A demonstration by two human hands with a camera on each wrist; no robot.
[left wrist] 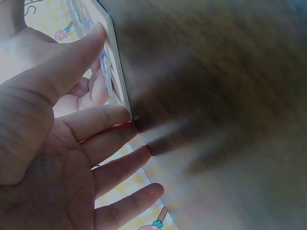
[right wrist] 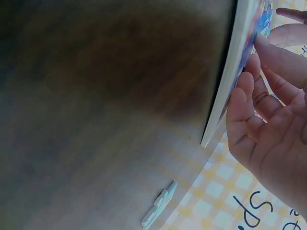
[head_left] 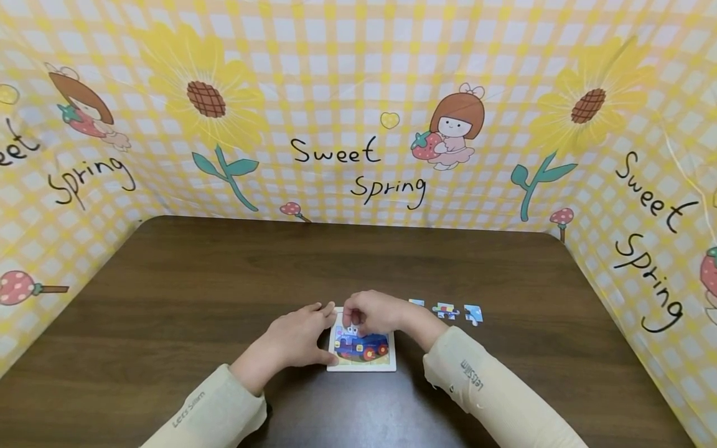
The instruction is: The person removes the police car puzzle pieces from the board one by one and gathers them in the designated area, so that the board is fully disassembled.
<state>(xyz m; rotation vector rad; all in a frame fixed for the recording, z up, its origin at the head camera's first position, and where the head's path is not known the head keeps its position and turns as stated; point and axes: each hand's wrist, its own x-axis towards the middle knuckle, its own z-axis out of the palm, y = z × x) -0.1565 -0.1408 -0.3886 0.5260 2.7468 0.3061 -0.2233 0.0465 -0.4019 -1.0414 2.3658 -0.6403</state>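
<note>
A square jigsaw puzzle board point(head_left: 364, 368) with a pale rim lies on the table, its picture showing a blue vehicle with red wheels. My left hand point(head_left: 294, 336) is at its left side, fingers extended, with the thumb resting on the rim and the index fingertip touching the edge. Over the upper part of the board, my right hand point(head_left: 376, 311) pinches a puzzle piece point(left wrist: 109, 80), which appears tilted in the left wrist view. The right fingers cover part of the picture and much of that piece.
Several loose jigsaw pieces lie right of the board: one with mixed colours point(head_left: 445, 310), a light blue one point(head_left: 473, 313) and one partly hidden behind the right wrist point(head_left: 416, 302). The brown wooden table point(head_left: 224, 267) is enclosed by a yellow checked cloth point(head_left: 336, 81).
</note>
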